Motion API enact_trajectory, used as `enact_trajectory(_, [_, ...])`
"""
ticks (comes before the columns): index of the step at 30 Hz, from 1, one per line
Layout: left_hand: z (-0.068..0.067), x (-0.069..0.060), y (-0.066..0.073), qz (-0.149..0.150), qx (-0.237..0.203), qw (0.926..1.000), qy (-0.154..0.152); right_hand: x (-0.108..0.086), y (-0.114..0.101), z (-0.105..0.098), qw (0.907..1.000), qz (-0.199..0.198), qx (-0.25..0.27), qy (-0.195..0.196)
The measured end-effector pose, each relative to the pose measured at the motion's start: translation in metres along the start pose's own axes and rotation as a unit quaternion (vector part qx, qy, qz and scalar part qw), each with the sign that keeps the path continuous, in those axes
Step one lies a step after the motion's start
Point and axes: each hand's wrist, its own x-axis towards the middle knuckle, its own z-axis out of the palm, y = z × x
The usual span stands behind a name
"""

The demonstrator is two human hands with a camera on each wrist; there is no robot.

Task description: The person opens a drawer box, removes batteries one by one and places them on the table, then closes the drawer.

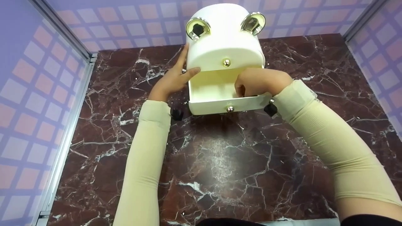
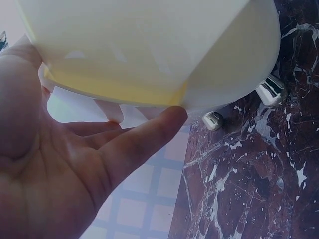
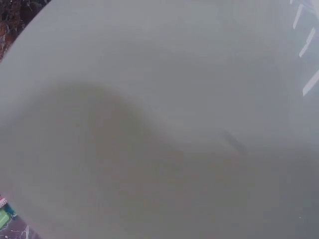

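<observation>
A white storage box (image 1: pixel 224 34) with a rounded top and two shiny ring-shaped eyes stands near the back wall. Its lower drawer (image 1: pixel 209 106) is pulled out; the upper drawer (image 1: pixel 207 59) is closed. My left hand (image 1: pixel 172 80) rests against the box's left side, fingers nearly straight along it and the thumb at the front edge. In the left wrist view, that thumb (image 2: pixel 154 132) touches the pale wall. My right hand (image 1: pixel 260 81) reaches into the lower drawer's right part with bent fingers. Its fingertips, and anything in them, are hidden.
Dark red marbled tabletop (image 1: pixel 213 163) lies in front of the box. Tiled-pattern panels stand at the back, left (image 1: pixel 28 119) and right. A pale surface fills most of the right wrist view, with small green and red items (image 3: pixel 6 211) at its lower left corner.
</observation>
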Motion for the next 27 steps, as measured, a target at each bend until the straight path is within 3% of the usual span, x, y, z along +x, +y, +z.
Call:
enact_trajectory(9, [0.001,-0.001,-0.001,0.002,-0.018,0.9998,0.004,-0.003,0.005,0.001,0.9989,-0.029,0.008,0.036])
enact_trajectory(14, [0.001,-0.001,0.000,-0.007,-0.007,0.9999,0.006,-0.007,0.010,-0.001,0.9956,-0.051,0.014,0.078])
enact_trajectory(17, [0.000,-0.003,0.004,-0.011,-0.007,0.9999,0.003,-0.012,0.012,-0.003,0.9919,-0.065,0.023,0.107])
enact_trajectory(24, [-0.002,-0.020,0.032,-0.020,-0.021,0.9996,-0.007,-0.023,0.013,-0.010,0.9876,-0.060,0.057,0.133])
enact_trajectory(27, [-0.001,-0.015,0.024,-0.019,-0.021,0.9996,-0.003,-0.027,0.012,-0.012,0.9864,-0.059,0.057,0.143])
